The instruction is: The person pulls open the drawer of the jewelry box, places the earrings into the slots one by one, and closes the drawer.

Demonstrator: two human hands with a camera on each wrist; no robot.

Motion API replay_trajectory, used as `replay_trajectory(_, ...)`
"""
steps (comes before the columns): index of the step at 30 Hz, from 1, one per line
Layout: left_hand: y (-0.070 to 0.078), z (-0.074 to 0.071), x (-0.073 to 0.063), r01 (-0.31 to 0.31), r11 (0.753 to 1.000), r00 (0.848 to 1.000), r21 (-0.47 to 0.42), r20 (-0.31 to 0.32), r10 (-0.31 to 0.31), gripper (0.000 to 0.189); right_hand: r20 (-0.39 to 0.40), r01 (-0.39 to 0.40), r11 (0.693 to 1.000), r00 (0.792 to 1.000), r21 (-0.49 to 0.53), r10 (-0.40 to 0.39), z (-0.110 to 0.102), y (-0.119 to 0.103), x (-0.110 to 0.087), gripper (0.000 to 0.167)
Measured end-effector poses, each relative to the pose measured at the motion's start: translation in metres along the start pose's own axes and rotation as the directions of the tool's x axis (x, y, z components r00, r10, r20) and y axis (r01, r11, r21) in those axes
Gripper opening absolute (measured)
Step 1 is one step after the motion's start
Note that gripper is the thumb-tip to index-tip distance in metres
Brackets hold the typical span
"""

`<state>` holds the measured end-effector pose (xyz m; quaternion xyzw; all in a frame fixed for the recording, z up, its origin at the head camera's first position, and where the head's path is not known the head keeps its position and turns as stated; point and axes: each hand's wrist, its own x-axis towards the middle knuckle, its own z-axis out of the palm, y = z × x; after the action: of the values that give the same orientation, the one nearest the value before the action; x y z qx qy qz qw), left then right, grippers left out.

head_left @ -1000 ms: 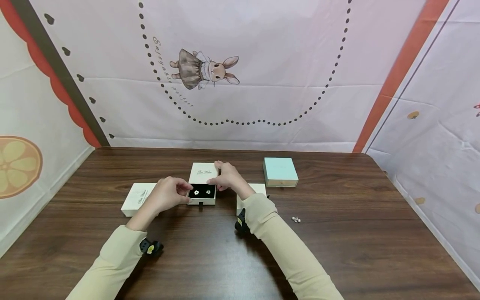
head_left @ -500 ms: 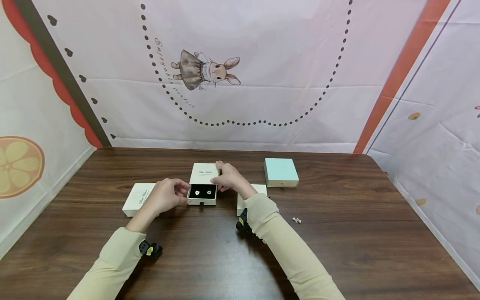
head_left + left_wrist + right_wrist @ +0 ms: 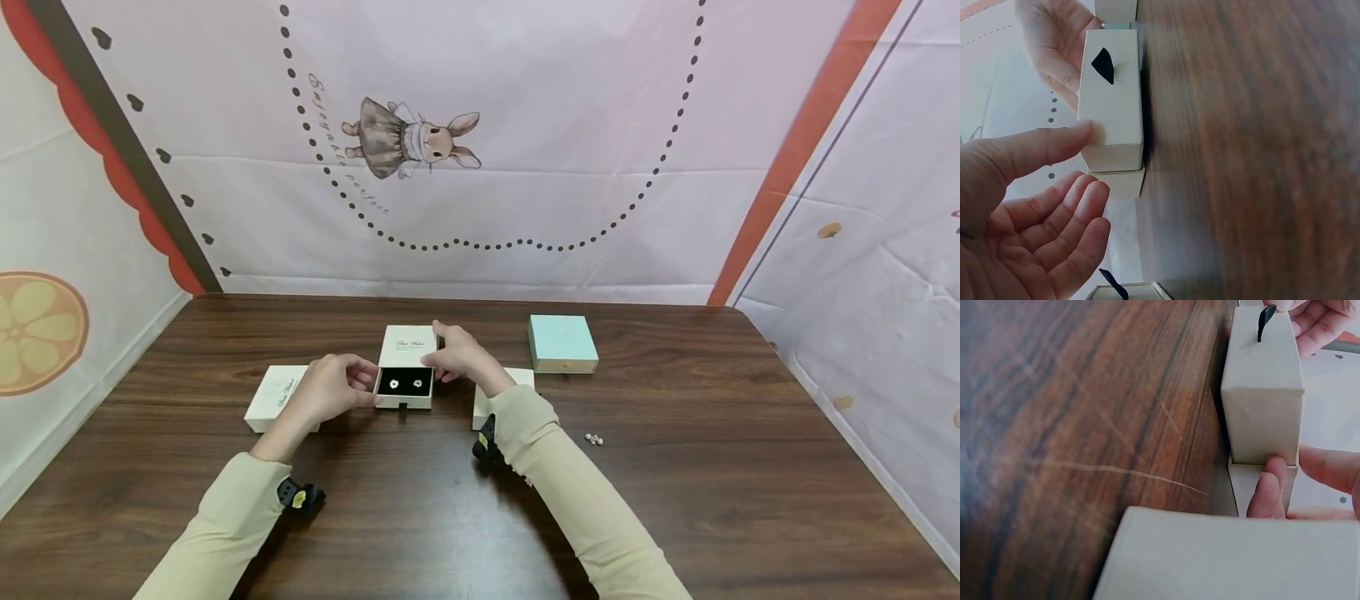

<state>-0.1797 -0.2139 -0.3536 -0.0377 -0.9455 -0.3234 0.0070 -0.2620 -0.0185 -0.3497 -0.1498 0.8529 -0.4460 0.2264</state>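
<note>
- Holding the white sleeve (image 3: pixel 405 342), the right hand (image 3: pixel 463 354) has its thumb over the top and its fingers bent against the right side.
- The left hand (image 3: pixel 335 387) has its thumb on the front left corner of the drawer (image 3: pixel 390 402); its other fingers are loosely bent and spread from the thumb, and whether they touch the box I cannot tell.
- Between the two hands, the drawer sticks out of the sleeve towards the person, a black ribbon tab (image 3: pixel 402 412) on its front.
- Inside it, two small flower-shaped pieces (image 3: pixel 393 384) sit side by side on a black insert (image 3: pixel 406 392).
- Just left of the left hand lies another white box (image 3: pixel 273 400), partly covered by the wrist.
- Below the right wrist is a third white box (image 3: pixel 481 414), half hidden.
- Farther right of the right hand stand a mint-green box (image 3: pixel 562 342) and, nearer the person, some small pearly pieces (image 3: pixel 594 439).
</note>
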Motion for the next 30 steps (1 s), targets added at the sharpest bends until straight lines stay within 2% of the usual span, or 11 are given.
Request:
replay_trajectory(18,0.001,-0.001,0.008,0.018,1.0,1.0,0.026,0.014,-0.018,0.046,-0.005,-0.005,1.0,1.0,0.004,0.005,0.0,-0.001,0.0,0.074)
replay_trajectory(30,-0.002,0.001,0.012,0.021,1.0,1.0,0.006,-0.01,-0.02,0.045,-0.012,-0.006,1.0,1.0,0.009,0.006,0.0,0.0,0.001,0.074)
